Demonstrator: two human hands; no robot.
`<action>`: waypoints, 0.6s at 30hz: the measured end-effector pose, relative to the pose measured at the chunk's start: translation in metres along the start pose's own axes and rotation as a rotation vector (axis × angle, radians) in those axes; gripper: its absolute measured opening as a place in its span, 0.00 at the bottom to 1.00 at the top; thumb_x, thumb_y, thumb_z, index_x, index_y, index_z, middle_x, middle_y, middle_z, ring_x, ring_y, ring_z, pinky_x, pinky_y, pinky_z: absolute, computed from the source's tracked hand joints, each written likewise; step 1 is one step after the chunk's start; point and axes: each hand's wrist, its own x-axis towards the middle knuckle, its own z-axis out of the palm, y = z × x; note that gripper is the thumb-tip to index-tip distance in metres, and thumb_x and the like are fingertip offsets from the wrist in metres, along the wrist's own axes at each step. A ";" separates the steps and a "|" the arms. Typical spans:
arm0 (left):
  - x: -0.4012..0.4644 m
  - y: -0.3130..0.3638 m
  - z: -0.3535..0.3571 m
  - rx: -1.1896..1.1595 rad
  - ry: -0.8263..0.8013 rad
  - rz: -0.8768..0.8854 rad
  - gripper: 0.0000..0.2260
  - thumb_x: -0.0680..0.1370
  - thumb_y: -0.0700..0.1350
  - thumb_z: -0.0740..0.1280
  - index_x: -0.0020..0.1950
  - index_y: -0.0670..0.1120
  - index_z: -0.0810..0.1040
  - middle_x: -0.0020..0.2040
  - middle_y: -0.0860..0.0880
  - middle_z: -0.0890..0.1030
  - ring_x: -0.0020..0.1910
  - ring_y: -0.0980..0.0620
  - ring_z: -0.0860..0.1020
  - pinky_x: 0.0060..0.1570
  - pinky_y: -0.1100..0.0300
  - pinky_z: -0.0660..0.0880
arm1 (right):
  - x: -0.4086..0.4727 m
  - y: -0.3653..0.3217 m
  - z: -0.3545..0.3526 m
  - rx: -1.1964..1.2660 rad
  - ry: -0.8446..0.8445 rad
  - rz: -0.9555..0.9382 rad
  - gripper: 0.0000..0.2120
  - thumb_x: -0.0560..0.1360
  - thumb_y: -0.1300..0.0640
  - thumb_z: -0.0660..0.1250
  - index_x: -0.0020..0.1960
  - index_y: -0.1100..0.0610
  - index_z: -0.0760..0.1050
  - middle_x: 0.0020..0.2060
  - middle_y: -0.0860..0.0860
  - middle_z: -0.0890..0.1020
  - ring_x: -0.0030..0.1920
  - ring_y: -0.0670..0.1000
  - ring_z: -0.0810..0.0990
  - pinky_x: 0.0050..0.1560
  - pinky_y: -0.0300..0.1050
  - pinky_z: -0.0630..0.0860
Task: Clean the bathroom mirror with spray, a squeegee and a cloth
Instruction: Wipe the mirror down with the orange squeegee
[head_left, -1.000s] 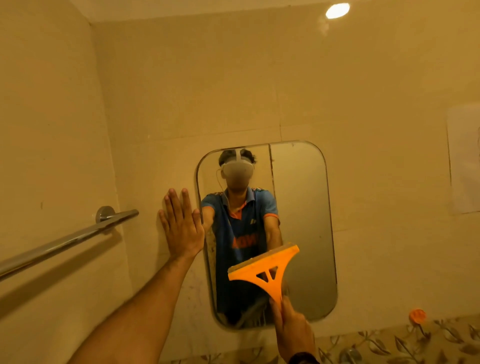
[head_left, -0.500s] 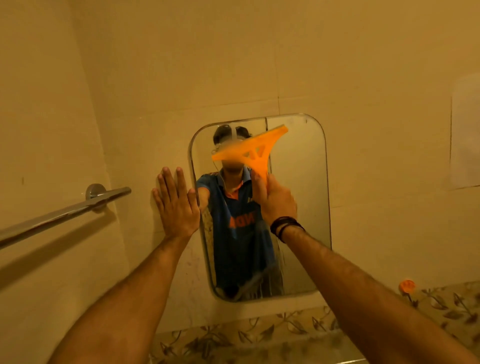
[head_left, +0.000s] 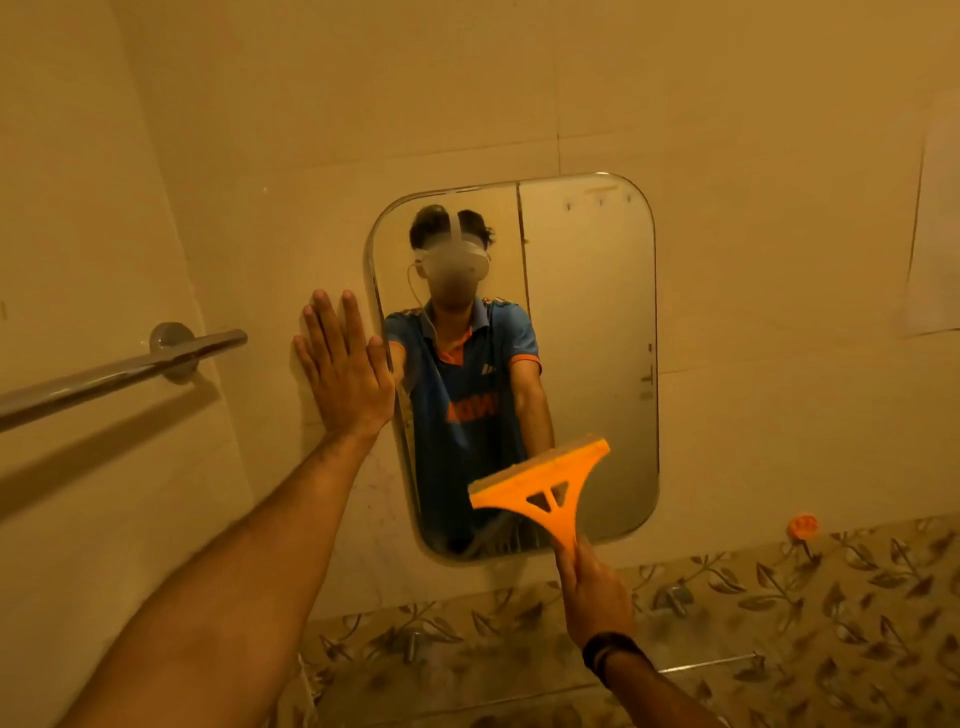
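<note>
Mirror (head_left: 587, 322) glass, rounded at the corners, hangs on the beige wall at the centre of the frame, with a chrome towel bar (head_left: 119, 371) at the middle left and a leaf-patterned tile band (head_left: 831, 597) along the lower right. At its lower part the orange squeegee (head_left: 545, 486) lies tilted, blade edge up and to the right, its handle clamped in the right hand (head_left: 595, 597) just below the mirror's bottom edge. Left hand (head_left: 345, 371) is spread flat with fingers together against the wall, touching the mirror's left edge.
</note>
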 end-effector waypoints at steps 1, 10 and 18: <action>0.000 0.000 -0.001 0.004 0.002 0.000 0.27 0.84 0.56 0.38 0.83 0.49 0.46 0.83 0.42 0.48 0.82 0.42 0.47 0.79 0.41 0.47 | -0.005 0.003 0.000 -0.027 -0.001 0.023 0.46 0.67 0.24 0.30 0.65 0.48 0.72 0.33 0.47 0.77 0.31 0.45 0.75 0.29 0.39 0.71; -0.011 -0.001 0.003 0.020 -0.005 -0.019 0.27 0.85 0.56 0.38 0.83 0.49 0.46 0.83 0.42 0.49 0.82 0.43 0.47 0.79 0.42 0.47 | 0.044 -0.065 -0.042 0.183 0.187 -0.099 0.40 0.75 0.28 0.41 0.62 0.56 0.75 0.29 0.44 0.73 0.27 0.42 0.72 0.27 0.34 0.63; -0.038 -0.013 0.010 0.040 -0.039 0.007 0.26 0.85 0.55 0.42 0.82 0.49 0.44 0.82 0.41 0.48 0.82 0.42 0.47 0.79 0.41 0.46 | 0.091 -0.085 -0.045 0.128 0.173 -0.128 0.32 0.77 0.35 0.46 0.67 0.55 0.70 0.35 0.49 0.76 0.29 0.45 0.73 0.28 0.36 0.66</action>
